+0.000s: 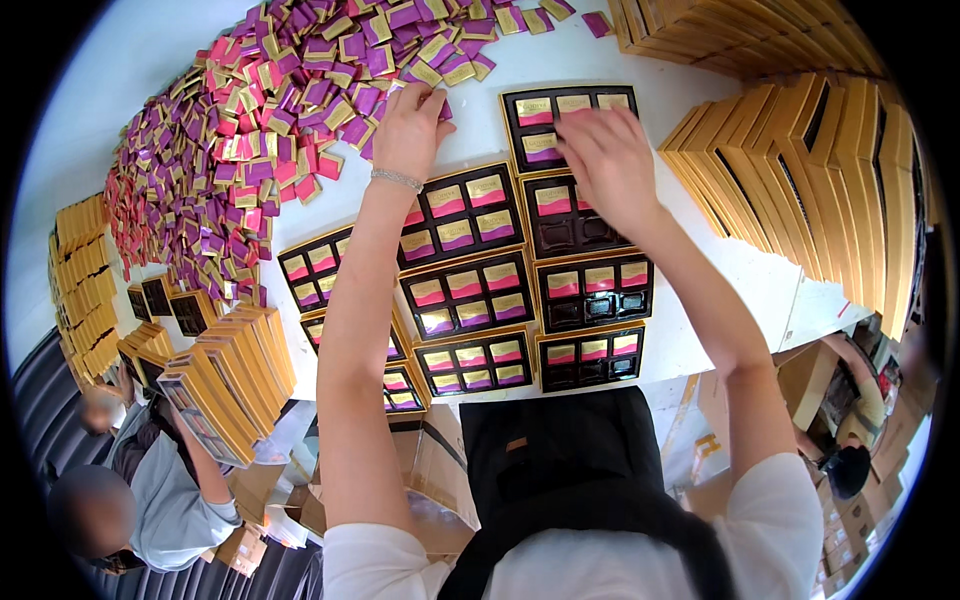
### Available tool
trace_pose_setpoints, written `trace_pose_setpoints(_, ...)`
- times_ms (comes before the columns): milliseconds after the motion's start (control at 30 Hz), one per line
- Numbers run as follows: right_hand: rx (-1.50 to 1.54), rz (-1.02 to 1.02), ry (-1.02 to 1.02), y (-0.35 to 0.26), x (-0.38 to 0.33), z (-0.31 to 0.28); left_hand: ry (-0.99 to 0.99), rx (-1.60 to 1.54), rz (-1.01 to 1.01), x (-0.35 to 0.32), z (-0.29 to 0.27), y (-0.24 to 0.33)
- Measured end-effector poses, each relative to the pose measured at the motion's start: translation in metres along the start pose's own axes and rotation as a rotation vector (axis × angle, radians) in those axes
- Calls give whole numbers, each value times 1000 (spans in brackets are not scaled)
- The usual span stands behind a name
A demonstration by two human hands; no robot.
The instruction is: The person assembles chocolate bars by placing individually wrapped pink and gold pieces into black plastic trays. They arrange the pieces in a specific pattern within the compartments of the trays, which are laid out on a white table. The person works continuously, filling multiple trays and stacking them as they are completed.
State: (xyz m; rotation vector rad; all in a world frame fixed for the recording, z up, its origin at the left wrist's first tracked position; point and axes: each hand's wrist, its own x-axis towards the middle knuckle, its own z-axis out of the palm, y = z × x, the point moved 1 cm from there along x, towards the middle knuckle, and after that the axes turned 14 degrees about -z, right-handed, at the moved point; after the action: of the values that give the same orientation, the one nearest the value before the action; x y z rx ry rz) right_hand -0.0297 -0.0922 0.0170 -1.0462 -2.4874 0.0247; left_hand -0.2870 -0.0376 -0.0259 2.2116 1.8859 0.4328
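Note:
At the near edge of a heap of foil-wrapped chocolate squares (250, 150), in gold with pink or purple, my left hand (408, 135) is closed, with a purple bit showing between thumb and fingers. My right hand (612, 165) bends over the farthest open box (513, 160) of the right column, fingers together; whatever they hold is hidden. That box has a pink row and one purple square in the lower row. Below it, boxes (600, 312) have pink squares above dark bare slots. The middle-column boxes (467, 290) are filled pink above purple; my left forearm partly covers the left column.
Gold boxes or lids stand in a long row (800, 170) at the right, with more stacks (235, 375) at the left. The white table (700, 320) ends close to my black apron (560, 450). Other people (170, 500) are beyond the table at both sides, near cardboard boxes.

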Motion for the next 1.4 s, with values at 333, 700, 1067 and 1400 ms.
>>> trace_pose_setpoints(333,-115,-213,-319,25,142,101,-64,1,-46,6,-8,0)
trace_pose_setpoints(700,461,742,198,38,16,-7,-352,-696,-340,-22,-43,32)
trace_pose_setpoints(1067,13,822,95,24,-45,-5,-521,-361,151,-72,-2,130)
trace_pose_setpoints(1400,-131,212,-113,3,-69,-14,-273,9,236,-161,8,139)
